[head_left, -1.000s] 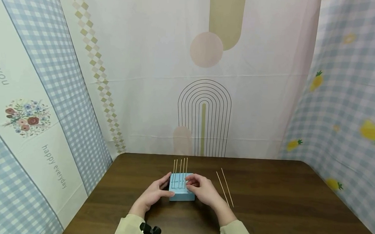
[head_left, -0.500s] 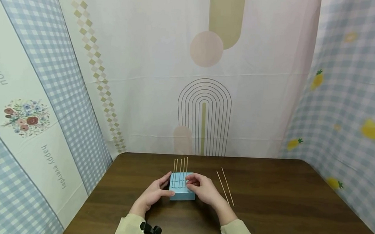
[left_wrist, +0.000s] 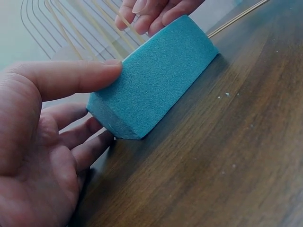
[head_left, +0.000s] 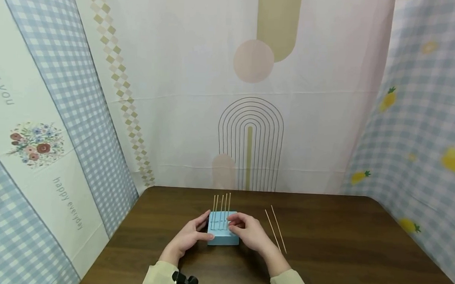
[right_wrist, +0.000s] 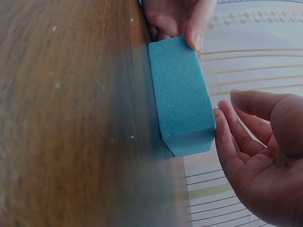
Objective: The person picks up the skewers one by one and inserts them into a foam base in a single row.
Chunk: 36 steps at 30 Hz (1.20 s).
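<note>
A light blue foam block (head_left: 223,239) sits on the table, with several thin wooden sticks (head_left: 225,204) standing upright in its top. At the block's left end my left hand (head_left: 188,236) grips it, the thumb (left_wrist: 94,78) on the near face and the fingers round the far side. My right hand (head_left: 248,230) is at the right end, fingertips (right_wrist: 220,118) by the block's edge and close to the rightmost stick. A gap shows between its thumb and fingers in the right wrist view. Whether the fingers touch that stick is hard to see.
Two loose sticks (head_left: 278,229) lie on the dark wooden table (head_left: 340,246) to the right of my right hand. Small white crumbs (left_wrist: 227,94) are scattered near the block. A printed cloth (head_left: 182,136) hangs behind the table's back edge.
The whole view shifts slightly. Both hands, the foam block and the sticks otherwise keep their places.
</note>
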{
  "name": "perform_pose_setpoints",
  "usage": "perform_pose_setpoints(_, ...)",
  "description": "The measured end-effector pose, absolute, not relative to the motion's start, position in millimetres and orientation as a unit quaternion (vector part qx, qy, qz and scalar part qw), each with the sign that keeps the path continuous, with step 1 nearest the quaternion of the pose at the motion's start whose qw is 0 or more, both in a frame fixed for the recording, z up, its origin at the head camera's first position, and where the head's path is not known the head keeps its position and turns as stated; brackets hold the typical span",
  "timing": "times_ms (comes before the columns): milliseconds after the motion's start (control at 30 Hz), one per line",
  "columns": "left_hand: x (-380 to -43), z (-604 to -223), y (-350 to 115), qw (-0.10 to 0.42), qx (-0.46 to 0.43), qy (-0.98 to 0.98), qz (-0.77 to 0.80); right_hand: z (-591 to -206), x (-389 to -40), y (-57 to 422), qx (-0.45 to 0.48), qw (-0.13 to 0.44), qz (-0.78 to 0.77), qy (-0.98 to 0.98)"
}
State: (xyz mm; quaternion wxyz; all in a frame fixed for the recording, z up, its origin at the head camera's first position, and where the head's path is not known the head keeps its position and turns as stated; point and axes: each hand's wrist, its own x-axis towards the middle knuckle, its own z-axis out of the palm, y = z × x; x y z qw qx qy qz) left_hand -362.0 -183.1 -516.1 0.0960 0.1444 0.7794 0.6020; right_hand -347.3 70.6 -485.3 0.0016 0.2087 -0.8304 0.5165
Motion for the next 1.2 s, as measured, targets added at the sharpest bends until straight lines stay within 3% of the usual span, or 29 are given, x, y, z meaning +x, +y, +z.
perform_pose_setpoints(700,-365,-513,-180,0.102,0.146,0.779,0.602,-477,-355,90,0.215,0.004,0.504,-0.836)
perform_pose_setpoints(1000,-362,-515,-183,0.105,0.147,0.778,0.602,-473,-364,155,0.087,0.045,0.522,-0.847)
perform_pose_setpoints(1200,-363,-515,-186,0.104,0.145,0.780,0.599,-478,-368,193,0.019,0.038,0.496,-0.867)
